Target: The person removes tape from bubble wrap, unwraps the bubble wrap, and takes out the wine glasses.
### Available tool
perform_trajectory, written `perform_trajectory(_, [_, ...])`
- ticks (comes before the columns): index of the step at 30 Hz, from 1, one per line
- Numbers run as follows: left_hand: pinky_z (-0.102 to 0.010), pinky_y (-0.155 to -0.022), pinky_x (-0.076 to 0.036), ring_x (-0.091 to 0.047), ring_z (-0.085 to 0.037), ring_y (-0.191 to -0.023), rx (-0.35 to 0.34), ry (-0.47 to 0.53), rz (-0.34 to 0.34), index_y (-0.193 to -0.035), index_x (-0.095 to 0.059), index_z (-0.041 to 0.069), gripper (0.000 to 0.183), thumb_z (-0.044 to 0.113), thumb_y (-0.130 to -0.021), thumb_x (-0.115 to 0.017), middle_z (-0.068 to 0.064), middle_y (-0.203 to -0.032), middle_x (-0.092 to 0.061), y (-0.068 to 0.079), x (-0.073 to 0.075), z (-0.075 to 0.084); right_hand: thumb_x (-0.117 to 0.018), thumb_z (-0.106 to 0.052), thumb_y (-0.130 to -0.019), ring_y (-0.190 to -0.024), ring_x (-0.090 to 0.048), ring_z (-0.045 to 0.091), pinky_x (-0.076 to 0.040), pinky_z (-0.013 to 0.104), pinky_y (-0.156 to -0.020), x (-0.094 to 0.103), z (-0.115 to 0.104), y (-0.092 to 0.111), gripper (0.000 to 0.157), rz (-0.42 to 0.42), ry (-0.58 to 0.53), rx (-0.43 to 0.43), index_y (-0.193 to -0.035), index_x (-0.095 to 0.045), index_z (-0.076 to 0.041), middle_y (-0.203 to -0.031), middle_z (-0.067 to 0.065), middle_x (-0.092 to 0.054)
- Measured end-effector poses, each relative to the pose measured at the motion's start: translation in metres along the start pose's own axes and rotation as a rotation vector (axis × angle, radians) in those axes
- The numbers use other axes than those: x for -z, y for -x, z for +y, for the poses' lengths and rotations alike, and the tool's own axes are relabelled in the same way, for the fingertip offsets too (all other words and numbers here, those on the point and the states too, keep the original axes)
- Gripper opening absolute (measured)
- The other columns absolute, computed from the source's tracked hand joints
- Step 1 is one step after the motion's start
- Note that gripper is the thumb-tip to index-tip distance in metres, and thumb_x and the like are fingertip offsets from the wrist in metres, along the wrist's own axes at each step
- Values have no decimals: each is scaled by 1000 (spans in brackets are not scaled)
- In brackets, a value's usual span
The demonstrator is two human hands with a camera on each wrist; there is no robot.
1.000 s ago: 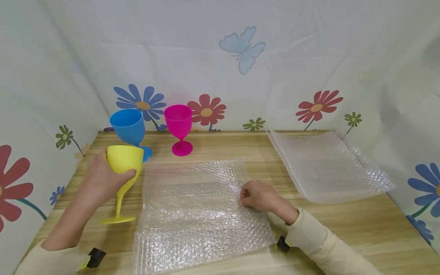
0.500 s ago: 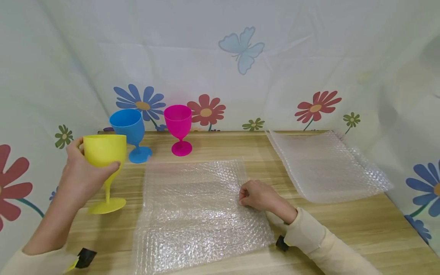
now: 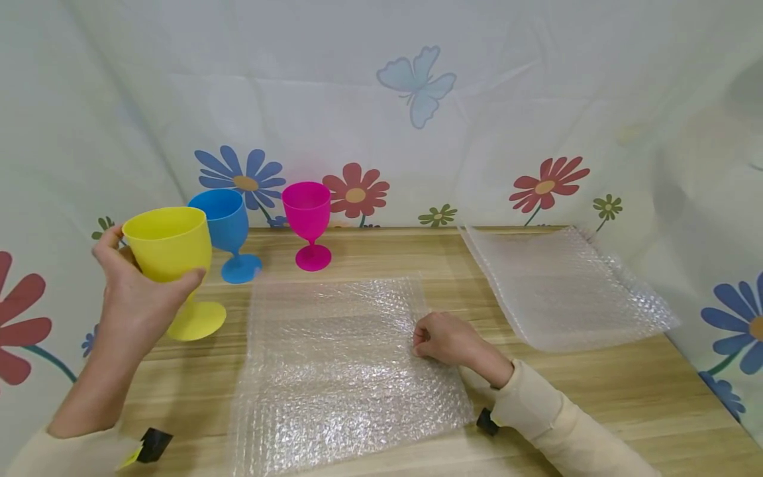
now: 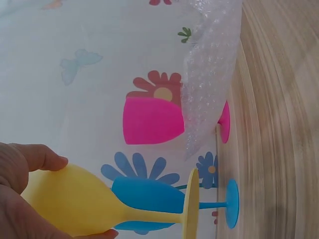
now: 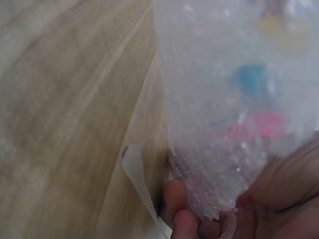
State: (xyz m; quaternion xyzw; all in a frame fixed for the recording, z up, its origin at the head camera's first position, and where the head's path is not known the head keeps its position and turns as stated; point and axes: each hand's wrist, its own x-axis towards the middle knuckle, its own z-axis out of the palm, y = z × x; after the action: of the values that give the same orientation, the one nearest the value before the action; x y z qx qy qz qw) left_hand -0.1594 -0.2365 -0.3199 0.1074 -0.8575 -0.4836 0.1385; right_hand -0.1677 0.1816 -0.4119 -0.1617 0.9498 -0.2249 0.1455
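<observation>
My left hand (image 3: 136,291) grips a yellow goblet (image 3: 173,252) round its bowl, at the left of the head view. In the left wrist view the goblet's foot (image 4: 190,209) shows in front of a blue goblet (image 4: 149,199). At the right edge of a bubble wrap sheet (image 3: 340,371), my right hand (image 3: 450,341) pinches the film with curled fingers. The right wrist view shows the bubble wrap (image 5: 209,99) rising from between fingers and thumb. Behind the sheet stands a magenta goblet (image 3: 308,212), upright on the wooden table (image 3: 381,255).
A second bubble wrap piece (image 3: 554,291) lies at the right of the table, partly over its right edge. Flowered cloth (image 3: 334,99) hangs along the back and both sides. The blue goblet stands close behind the yellow one.
My left hand has carried the yellow goblet leftward and then farther back, tilting it so that its opening shows. My right hand has stayed in place on the bubble wrap.
</observation>
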Motion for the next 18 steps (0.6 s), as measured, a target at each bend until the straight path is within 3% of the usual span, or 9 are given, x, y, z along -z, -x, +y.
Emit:
perform_trajectory(7, [-41, -96, -44, -41, -17, -113, -67, 8, 36, -160, -8, 22, 98, 15, -90, -76, -2, -135, -37, -3, -7, -4, -80, -12, -89, -60, -52, 9, -41, 25, -54, 0, -1, 1, 18, 2, 0, -7, -77, -68, -16, -68, -8, -59])
perform_trajectory(18, [-43, -103, -41, -40, -20, -120, -12, 66, 51, -159, -6, 22, 102, 18, -88, -79, -6, -146, -33, -12, -25, -12, -80, -12, -90, -59, -52, 9, -41, 25, -54, 0, -1, 0, 18, -7, -4, -17, -77, -68, -16, -68, -7, -60])
